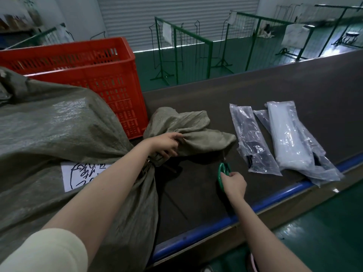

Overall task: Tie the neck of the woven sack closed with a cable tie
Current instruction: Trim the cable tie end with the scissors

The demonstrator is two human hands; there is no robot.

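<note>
A big grey-green woven sack [59,134] lies on the dark table [275,91], filling the left side, with a white paper label [78,173] on it. Its gathered neck [151,165] points right and the loose mouth cloth [196,132] fans out past it. My left hand [167,146] grips the cloth just beyond the neck. A thin dark cable tie tail [174,203] trails from the neck toward the table's front. My right hand [233,183] holds the green handles of scissors [223,173], whose blades point up under the mouth cloth.
A red slatted plastic crate [88,71] stands behind the sack. Two clear plastic packs lie at the right: one of dark ties [253,138], one of white ties [290,136]. A blue rail [275,199] edges the table front. Green metal racks [182,52] stand beyond.
</note>
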